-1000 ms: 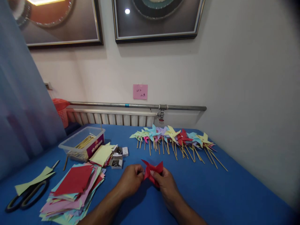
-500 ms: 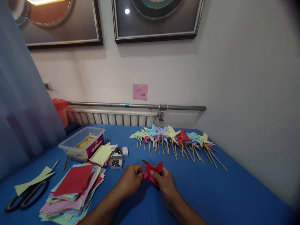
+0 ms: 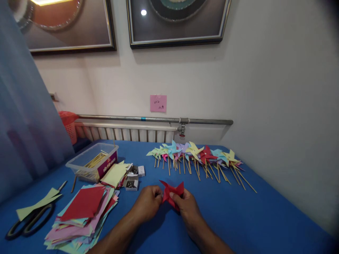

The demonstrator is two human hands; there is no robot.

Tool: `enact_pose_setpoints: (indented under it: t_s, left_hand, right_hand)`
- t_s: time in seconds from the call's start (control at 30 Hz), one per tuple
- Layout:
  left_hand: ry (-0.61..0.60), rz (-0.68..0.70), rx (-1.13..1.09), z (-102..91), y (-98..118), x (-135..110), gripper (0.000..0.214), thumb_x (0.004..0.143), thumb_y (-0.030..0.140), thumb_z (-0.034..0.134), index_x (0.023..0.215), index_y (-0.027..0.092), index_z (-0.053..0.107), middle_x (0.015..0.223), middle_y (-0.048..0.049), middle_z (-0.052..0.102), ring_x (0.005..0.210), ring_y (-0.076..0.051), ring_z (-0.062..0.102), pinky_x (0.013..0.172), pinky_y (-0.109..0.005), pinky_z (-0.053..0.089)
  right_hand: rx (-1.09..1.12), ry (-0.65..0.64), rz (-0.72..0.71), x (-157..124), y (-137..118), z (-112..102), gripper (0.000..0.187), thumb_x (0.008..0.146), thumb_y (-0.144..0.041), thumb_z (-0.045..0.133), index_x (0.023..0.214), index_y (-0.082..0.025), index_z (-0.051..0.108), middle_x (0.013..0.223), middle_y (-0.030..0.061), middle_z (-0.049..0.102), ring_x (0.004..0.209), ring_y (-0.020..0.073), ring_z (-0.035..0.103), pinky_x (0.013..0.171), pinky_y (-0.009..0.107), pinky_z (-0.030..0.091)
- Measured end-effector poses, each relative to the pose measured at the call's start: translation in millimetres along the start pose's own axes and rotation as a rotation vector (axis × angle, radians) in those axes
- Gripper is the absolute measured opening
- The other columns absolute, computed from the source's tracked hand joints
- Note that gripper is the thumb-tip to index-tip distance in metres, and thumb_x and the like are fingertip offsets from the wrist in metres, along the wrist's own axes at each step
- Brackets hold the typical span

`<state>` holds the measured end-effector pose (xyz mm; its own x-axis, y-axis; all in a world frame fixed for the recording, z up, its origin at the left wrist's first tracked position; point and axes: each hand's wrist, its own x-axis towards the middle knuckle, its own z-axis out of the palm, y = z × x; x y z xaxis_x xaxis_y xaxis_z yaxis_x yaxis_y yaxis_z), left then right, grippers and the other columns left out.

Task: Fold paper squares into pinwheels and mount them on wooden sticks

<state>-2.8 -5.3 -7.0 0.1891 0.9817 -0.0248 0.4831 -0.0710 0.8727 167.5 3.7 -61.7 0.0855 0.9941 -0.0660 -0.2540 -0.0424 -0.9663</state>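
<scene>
Both my hands meet over the blue table [image 3: 254, 211] near its front. My left hand [image 3: 148, 203] and my right hand [image 3: 186, 206] are closed in pinches on a red folded paper pinwheel head [image 3: 172, 192], held just above the cloth. Its pointed vanes stick up between my fingers. A row of finished pinwheels on wooden sticks [image 3: 196, 157] lies farther back on the table, in yellow, blue, purple and red.
A stack of coloured paper squares [image 3: 82, 215] lies at the left, red on top. Black scissors [image 3: 29, 222] and yellow scraps lie at the far left. A clear tub of sticks [image 3: 92, 162] and small boxes of pins [image 3: 132, 178] stand behind. Wall and radiator at the back.
</scene>
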Motion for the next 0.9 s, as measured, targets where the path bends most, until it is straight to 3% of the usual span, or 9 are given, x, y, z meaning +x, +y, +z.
enact_pose_setpoints:
  t_s: [0.9]
  left_hand:
    - [0.018,-0.005,0.018,1.0,2,-1,0.023,0.084,0.008,0.052,0.065,0.02,0.054,0.059,0.0062,0.049,0.059,-0.012,0.042,0.058,-0.027,0.029]
  right_hand:
    - [0.021,-0.004,0.018,-6,-12,3,0.036,0.06,-0.042,0.091,0.085,-0.02,0.077,0.078,0.0042,0.081,0.07,0.0229,0.07,0.068,0.031,0.053]
